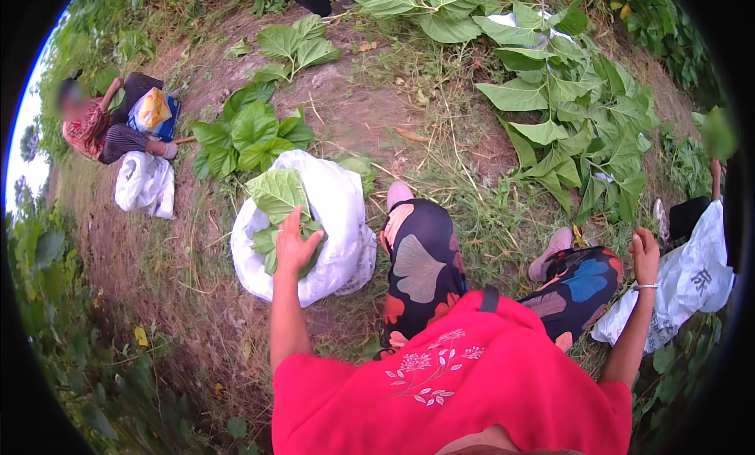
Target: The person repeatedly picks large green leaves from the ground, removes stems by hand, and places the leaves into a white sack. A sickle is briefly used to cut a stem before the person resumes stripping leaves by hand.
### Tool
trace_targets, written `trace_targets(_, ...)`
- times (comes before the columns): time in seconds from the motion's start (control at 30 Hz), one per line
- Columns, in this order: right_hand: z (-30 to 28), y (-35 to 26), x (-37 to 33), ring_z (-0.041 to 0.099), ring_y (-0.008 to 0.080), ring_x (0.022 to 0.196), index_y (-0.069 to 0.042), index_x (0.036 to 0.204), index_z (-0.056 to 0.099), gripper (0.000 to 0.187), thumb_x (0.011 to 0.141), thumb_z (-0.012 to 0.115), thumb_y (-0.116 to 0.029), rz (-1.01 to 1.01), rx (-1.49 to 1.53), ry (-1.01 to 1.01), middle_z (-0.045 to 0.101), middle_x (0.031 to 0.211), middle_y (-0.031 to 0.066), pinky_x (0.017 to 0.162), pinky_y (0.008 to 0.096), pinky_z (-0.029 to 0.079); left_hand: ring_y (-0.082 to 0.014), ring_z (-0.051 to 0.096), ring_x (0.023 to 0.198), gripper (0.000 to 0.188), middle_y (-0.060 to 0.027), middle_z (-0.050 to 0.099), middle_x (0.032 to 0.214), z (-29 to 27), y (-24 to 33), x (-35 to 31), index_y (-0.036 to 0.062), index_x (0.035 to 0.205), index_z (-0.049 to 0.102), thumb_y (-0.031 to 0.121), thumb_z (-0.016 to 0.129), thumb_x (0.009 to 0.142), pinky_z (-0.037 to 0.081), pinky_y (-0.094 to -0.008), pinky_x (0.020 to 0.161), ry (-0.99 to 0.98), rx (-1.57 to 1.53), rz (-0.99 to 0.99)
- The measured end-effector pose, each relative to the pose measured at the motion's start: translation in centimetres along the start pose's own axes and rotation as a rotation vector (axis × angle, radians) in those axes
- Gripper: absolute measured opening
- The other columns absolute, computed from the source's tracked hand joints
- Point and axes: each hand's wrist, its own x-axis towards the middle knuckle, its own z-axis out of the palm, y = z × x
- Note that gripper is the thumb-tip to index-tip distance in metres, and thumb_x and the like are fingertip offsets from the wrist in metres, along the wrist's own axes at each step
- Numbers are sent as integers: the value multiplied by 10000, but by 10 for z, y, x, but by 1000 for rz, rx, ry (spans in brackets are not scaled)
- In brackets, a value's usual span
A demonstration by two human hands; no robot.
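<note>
The left hand [294, 246] lay flat, fingers spread, pressing broad green leaves [277, 195] into the open white woven sack [338, 211] on the grass. The right hand [645, 254] hung loosely curled and empty just beside a second white plastic sack [692, 278].

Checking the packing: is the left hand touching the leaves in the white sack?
Touching. The head view shows the left hand pressed flat on the leaves in the white sack.

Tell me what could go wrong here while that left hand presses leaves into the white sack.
The left hand presses on leaves heaped above the white sack mouth, so the top ones could slide onto the ground. The right hand is off by another white bag, so nothing steadies the sack, which might tip.
</note>
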Motion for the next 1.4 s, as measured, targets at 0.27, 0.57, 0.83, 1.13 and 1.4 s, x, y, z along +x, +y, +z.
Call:
trace_targets(0.27,167,-261,47,628,181,793,17,1144,567,320,887,599,-172,-524,206,-454,658,899,111,735,299,501,-362,362,1295,839,-156,388,1435,-46,12,-25,158,1416,369,262,767,686,304,-440,1083,-25,138,15)
trace_targets(0.57,264,-306,27,639,335,908,-33,1101,590,343,862,580,-278,-681,55,-732,660,982,184,807,408,495,-404,336,1327,741,-234,326,1454,97,-77,14,150,1464,257,165,587,801,283,-439,1109,-419,-17,-173)
trace_targets(0.83,249,-130,95,655,278,823,-31,996,651,290,824,617,-262,-50,2,-512,681,879,157,774,362,499,-416,461,1208,706,-243,461,1319,111,-65,49,116,1396,376,124,641,742,386,-455,1014,-390,-36,-147)
trace_targets(1.13,289,9,124,663,221,651,8,933,661,219,823,619,-176,376,60,-186,682,782,128,667,349,513,-425,449,1203,625,-224,467,1326,55,-38,39,37,1292,452,110,676,713,383,-456,1002,-321,219,-81)
trace_targets(1.4,326,-4,161,593,393,1034,-64,1148,569,388,764,599,-108,90,-356,-390,419,1376,228,880,454,484,-422,333,1314,827,-249,407,1385,3,-14,32,33,1388,361,165,730,659,290,-470,1082,-280,223,-41)
